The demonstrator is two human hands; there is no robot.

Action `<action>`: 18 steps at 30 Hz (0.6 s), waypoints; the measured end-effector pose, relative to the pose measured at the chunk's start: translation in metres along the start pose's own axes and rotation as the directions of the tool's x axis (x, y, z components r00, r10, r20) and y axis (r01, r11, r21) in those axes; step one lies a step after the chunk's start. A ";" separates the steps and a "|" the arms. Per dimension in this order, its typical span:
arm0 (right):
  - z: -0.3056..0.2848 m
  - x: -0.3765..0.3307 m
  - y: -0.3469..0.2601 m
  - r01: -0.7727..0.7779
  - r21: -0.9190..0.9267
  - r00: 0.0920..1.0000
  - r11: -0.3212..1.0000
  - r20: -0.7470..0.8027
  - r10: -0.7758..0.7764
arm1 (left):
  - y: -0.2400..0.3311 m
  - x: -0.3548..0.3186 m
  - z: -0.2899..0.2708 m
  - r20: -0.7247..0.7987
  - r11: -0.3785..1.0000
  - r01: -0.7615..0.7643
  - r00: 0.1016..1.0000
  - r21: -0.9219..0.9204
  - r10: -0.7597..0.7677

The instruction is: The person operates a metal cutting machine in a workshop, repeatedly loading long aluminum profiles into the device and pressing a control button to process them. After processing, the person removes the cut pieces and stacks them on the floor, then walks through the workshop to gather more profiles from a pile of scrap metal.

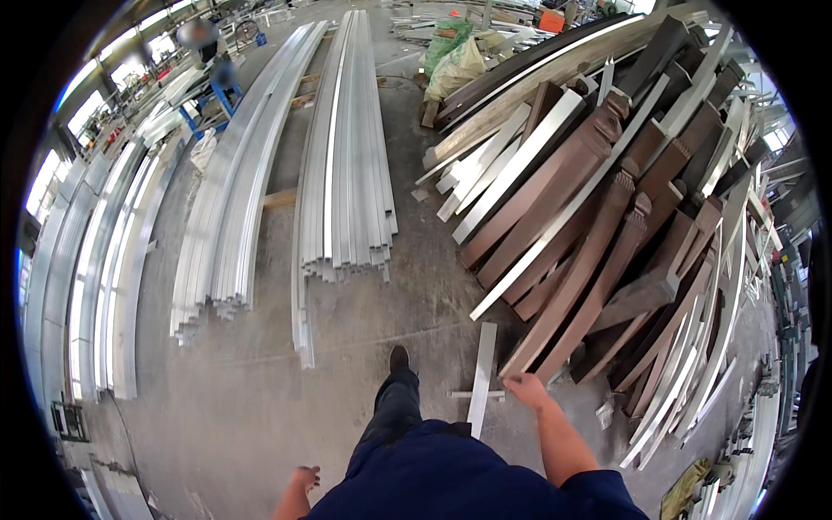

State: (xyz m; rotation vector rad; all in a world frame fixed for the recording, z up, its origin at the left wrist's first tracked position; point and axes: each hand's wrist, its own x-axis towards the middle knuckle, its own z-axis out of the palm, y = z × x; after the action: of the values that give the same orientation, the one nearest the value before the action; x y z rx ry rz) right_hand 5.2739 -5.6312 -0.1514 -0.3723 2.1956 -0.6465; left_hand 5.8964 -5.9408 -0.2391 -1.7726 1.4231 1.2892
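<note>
- At five o'clock, right hand point(527, 391) touches brown post's point(582, 277) near end; grip, can't tell.
- Post, three o'clock: lies in pile point(542, 208), lifting-out undone.
- Left hand point(303, 477), seven o'clock: loosely curled, empty.

ok so you've got one brown profile heap point(598, 204), your one right hand point(525, 390) at it, one left hand point(306, 477) and one shoe point(399, 358) left of it, two silver stacks point(347, 156) nearest its left, one green sack point(446, 42) past its far end

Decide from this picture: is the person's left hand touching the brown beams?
No, the left hand hangs over the grey floor, on the other side of the body from the brown beams.
</note>
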 end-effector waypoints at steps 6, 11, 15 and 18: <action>-0.026 0.079 0.057 -0.524 0.198 0.852 0.828 0.137 0.506 | 0.288 0.130 -0.121 -0.013 0.989 -0.100 0.995 -0.112 0.099; -0.064 0.119 -0.004 -0.635 0.480 0.729 0.606 0.110 0.676 | 0.569 0.119 -0.214 -0.191 0.825 -0.543 0.803 0.156 0.564; -0.094 0.216 -0.062 -0.704 0.288 0.710 0.649 0.251 0.658 | 0.737 0.150 -0.247 -0.152 0.706 -0.661 0.693 0.253 0.704; -0.144 0.322 -0.122 -0.575 0.325 0.815 0.751 0.308 0.491 | 0.846 0.179 -0.258 -0.100 0.714 -0.684 0.708 0.147 0.699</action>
State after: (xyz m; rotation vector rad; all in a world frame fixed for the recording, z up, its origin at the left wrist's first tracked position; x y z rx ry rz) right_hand 4.9640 -5.8331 -0.2028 0.3956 1.7782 -0.6748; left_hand 5.1924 -6.4998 -0.1595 -1.3038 2.3476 1.4034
